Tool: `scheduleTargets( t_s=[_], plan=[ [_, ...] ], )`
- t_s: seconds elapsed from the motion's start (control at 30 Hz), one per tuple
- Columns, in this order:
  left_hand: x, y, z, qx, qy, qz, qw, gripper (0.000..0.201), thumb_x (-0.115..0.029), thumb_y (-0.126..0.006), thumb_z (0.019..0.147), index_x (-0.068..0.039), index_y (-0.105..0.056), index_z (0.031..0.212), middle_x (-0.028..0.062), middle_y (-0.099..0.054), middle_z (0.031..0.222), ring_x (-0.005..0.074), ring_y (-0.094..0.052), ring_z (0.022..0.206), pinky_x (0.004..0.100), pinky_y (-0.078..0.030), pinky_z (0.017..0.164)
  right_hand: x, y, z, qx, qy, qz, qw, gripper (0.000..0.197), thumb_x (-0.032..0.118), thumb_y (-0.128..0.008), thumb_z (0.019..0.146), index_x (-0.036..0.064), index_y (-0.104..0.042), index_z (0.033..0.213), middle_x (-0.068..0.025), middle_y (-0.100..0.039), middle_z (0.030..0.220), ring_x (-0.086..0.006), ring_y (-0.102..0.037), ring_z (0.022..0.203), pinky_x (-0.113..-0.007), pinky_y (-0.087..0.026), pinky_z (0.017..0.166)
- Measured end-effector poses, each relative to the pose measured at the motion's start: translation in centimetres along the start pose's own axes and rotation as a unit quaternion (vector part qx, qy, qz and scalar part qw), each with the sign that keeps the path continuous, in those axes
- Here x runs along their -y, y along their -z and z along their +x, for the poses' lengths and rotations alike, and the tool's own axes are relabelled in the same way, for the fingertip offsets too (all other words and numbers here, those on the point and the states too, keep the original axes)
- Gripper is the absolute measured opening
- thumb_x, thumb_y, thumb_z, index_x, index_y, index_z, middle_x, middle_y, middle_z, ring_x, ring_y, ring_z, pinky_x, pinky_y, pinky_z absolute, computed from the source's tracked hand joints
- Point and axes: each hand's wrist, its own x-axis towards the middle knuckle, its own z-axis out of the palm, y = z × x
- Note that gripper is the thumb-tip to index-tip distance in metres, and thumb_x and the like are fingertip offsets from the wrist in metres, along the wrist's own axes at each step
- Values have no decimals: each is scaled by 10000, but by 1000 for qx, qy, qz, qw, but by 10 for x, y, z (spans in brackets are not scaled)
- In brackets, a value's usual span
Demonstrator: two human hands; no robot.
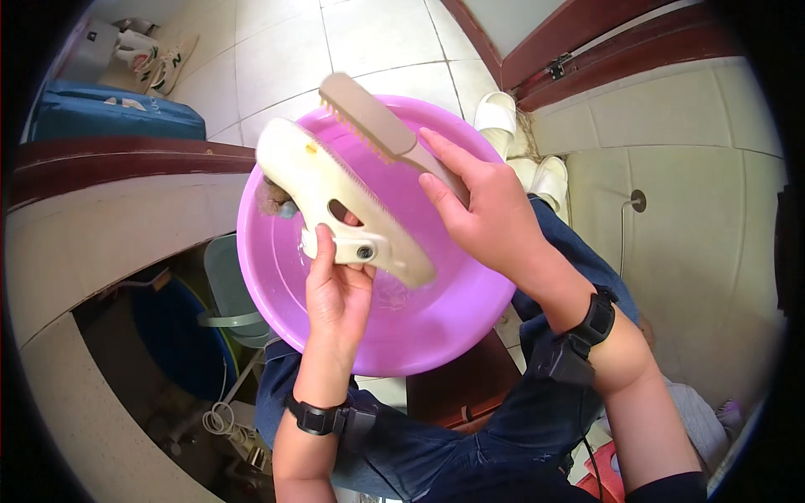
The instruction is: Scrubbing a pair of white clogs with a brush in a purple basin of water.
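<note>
Pinching a cream clog point(319, 180) by its strap point(345, 250), left of frame centre, with the left hand point(335, 293) nearly closed; gripping a beige brush point(369, 113) by its handle point(428, 163), upper centre, with the right hand point(495, 210) partly closed; holding both above a purple basin point(490, 314)

A shoe point(323, 176) is being held over the left half of a basin point(419, 348) by the left hand point(338, 295). To the shoe's right, a brush point(387, 130) is being held by the right hand point(490, 205), its head being extended across the basin's far rim. The basin is being flanked by a pail point(228, 281) on the left and slippers point(553, 178) at the far right. Farther left and ahead, a bag point(109, 119) is being backed by sneakers point(172, 69).
</note>
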Motion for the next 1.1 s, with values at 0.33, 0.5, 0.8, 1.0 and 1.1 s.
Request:
scheduleTargets(
  t_s=[0.33,0.5,0.8,1.0,1.1],
  plan=[
    [9,-19,-6,-5,1,40,999,431,-156,-611,893,-135,-467,1299,-8,-562,1202,123,-533,1007,297,-399,855,37,-22,13,10,-144,173,974,474,332,-770,682,-20,-576,932,-191,-625,800,-312,-632,736,-376,-478,644],
    [17,-20,-2,37,-82,122,988,373,-99,-618,882,-105,-526,1244,-2,-563,1202,110,-508,1076,293,-381,913,28,-34,18,-117,-83,162,976,627,324,-829,655,2,-551,1115,-84,-616,961,-177,-598,886,-319,-486,737],
    [12,-22,-7,109,-105,178,972,334,-54,-623,869,-70,-561,1197,32,-580,1202,134,-515,1116,304,-383,958,34,-21,20,7,-115,416,902,629,170,-821,685,-15,-503,1195,-96,-590,1114,-162,-595,996,-299,-505,845],
    [11,-27,-9,112,-97,258,955,340,-29,-608,870,-55,-550,1204,38,-577,1200,132,-506,1131,324,-369,996,27,-16,25,18,-123,478,869,657,72,-810,667,-21,-464,1218,-92,-593,1094,-173,-598,1000,-310,-508,872],
    [14,-26,-6,110,-72,195,972,293,-155,-536,931,-63,-538,1210,54,-559,1225,150,-484,1166,331,-359,993,23,-19,25,-8,-96,454,886,644,45,-795,671,-19,-457,1216,-86,-586,1089,-166,-599,1000,-299,-516,853]
  ],
)
